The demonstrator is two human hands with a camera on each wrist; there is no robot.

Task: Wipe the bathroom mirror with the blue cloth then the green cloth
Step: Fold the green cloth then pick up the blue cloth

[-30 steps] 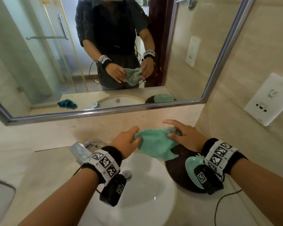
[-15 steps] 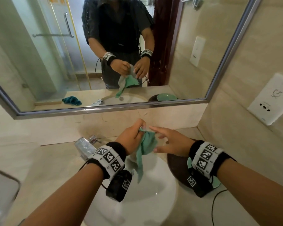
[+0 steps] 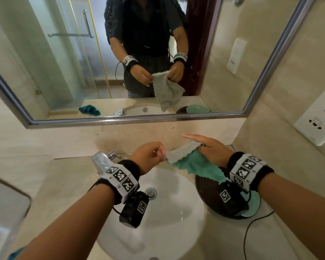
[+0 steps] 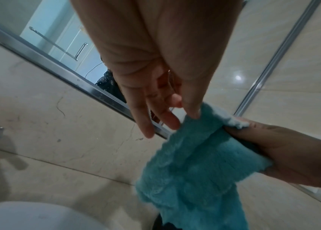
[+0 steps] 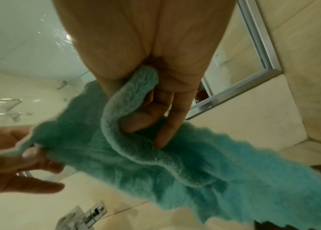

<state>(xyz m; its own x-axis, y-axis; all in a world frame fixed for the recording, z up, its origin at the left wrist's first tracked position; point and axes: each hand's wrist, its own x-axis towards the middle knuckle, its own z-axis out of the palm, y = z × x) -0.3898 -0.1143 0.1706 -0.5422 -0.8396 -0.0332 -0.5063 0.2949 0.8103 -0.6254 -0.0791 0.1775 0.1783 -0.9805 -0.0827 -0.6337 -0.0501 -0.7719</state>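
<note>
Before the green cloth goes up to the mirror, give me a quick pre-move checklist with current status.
1. Green fleecy cloth in hand: ok, held between both hands over the white basin.
2. Left hand grip: ok, pinches one corner.
3. Right hand grip: ok, cloth tucked under thumb, fingers straight.
4. Cloth spread for wiping: not ok, partly folded and hanging.
5. Dark blue crumpled cloth set aside: ok, seen reflected on the counter.
6. Steel-framed wall mirror clean after first wipe: cannot tell.

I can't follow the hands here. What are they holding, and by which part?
The green cloth: left hand pinches one top corner, right hand holds the opposite top edge.
</note>
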